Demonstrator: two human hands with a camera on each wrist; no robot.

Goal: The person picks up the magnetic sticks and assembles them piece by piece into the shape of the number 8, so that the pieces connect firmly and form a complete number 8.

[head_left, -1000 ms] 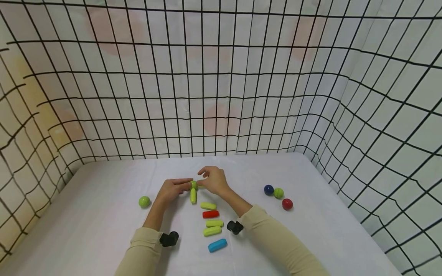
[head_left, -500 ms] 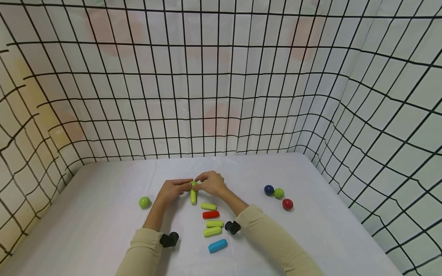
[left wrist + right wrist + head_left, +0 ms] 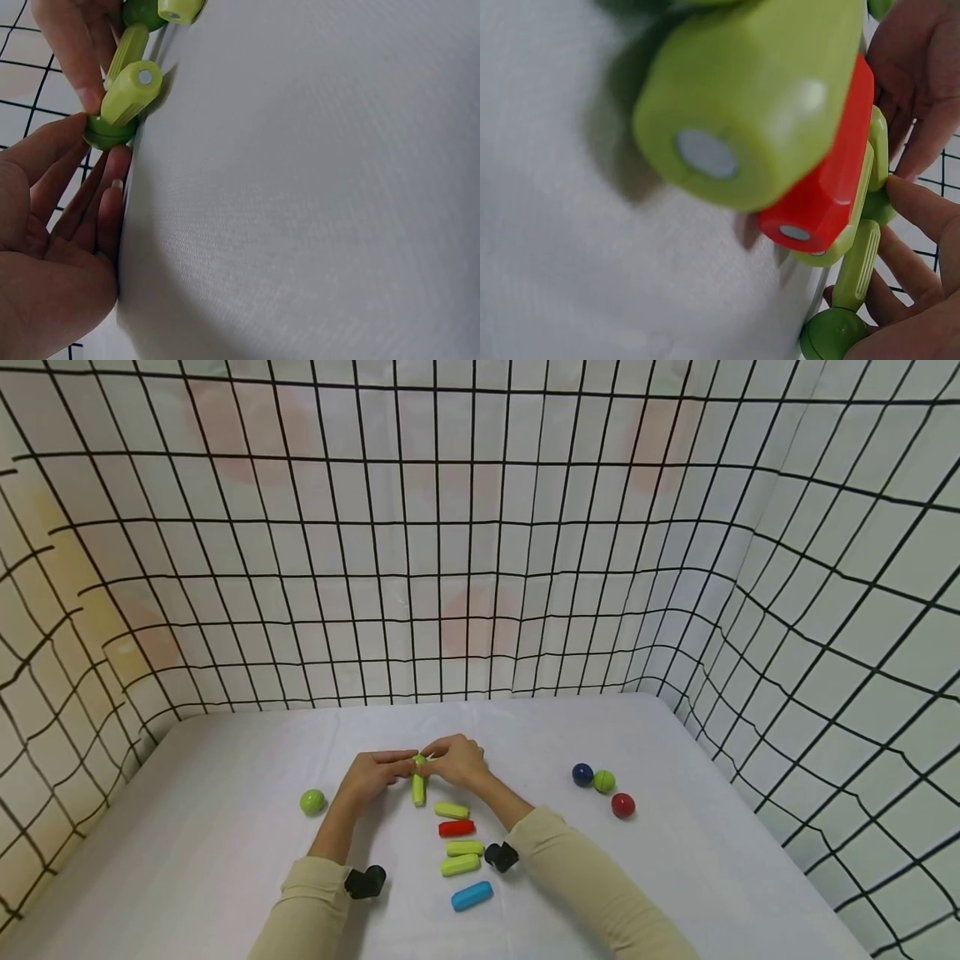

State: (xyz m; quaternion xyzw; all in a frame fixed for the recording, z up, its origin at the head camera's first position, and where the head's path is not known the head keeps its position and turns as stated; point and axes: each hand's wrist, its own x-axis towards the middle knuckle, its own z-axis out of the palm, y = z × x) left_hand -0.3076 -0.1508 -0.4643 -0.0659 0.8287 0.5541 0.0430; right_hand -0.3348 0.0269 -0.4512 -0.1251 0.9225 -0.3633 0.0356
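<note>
At the far middle of the table, both hands meet at a green ball (image 3: 110, 135). My left hand (image 3: 370, 777) holds it between thumb and fingers. From the other side my right hand (image 3: 457, 764) pinches at the same ball, its fingers bent. One yellow-green rod (image 3: 133, 94) with a silver disc in its end sticks out from the ball towards me. A second yellow-green rod (image 3: 857, 262) joins it to another green ball (image 3: 831, 335) by my right palm; the right hand hides that part in the head view.
Nearer me lie several loose rods: yellow-green (image 3: 452, 810), red (image 3: 457, 828) and blue (image 3: 472, 896) among them. A green ball (image 3: 312, 802) sits at left; dark blue (image 3: 582, 774), green (image 3: 603, 781) and red (image 3: 623, 805) balls sit at right. Black netting (image 3: 468, 577) stands behind.
My right hand has shifted slightly left and down, and its raised fingers have come down to the green ball. My left hand has kept its place.
</note>
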